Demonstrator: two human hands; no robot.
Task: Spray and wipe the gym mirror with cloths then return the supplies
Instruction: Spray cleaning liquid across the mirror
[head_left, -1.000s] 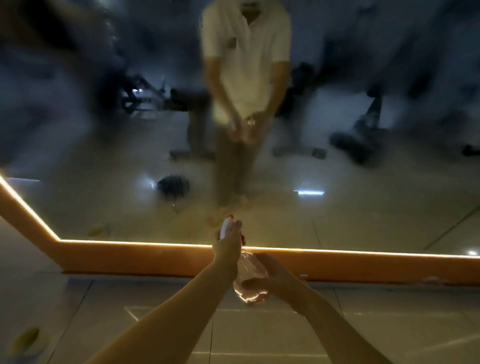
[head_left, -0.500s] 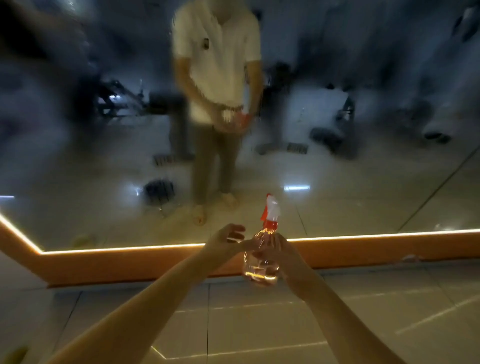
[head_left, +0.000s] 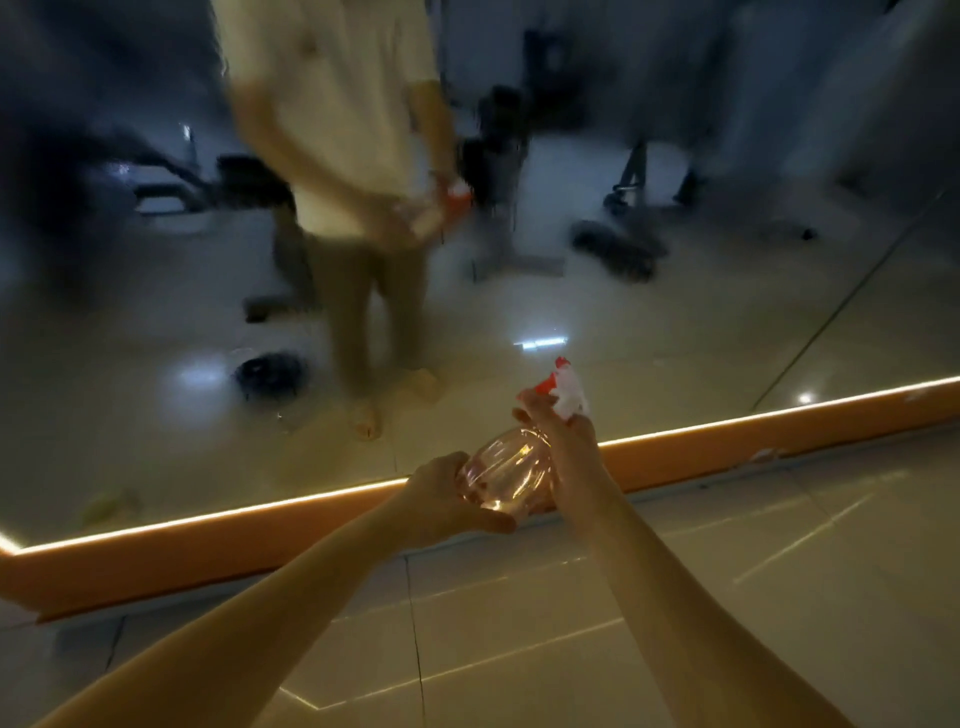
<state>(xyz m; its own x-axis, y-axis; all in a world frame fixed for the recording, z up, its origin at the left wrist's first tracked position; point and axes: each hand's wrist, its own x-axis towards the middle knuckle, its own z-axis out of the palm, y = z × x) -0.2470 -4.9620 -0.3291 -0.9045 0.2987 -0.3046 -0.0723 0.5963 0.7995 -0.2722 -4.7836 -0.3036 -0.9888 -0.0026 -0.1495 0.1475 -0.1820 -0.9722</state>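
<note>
The step in hand is judged to be the spraying step, at the stage where the sprayer is being readied.

The spray bottle (head_left: 506, 470) is held in the air in front of the lower edge of the mirror (head_left: 675, 312), above the floor (head_left: 519, 623) and just short of the orange plinth (head_left: 727, 452) with its lit strip. The bottle is tilted, and its red-and-white spray head (head_left: 566, 389) is uppermost and directed towards the glass.

The right hand (head_left: 569, 452) is closed round the neck of the bottle, directly beneath the spray head, with a finger raised beside the red trigger. The left hand (head_left: 441, 499) is cupped round the rounded base, with the thumb beneath it.

The glass is seen to be hazy across much of its surface. No cloth is held in either hand, and none can be identified with certainty.

For the next move, the following is called for:
- The nozzle is to be aimed squarely at the glass.
- The trigger is to be squeezed by the right hand.
- The base may then be released, so that the left hand is freed for a cloth.
</note>
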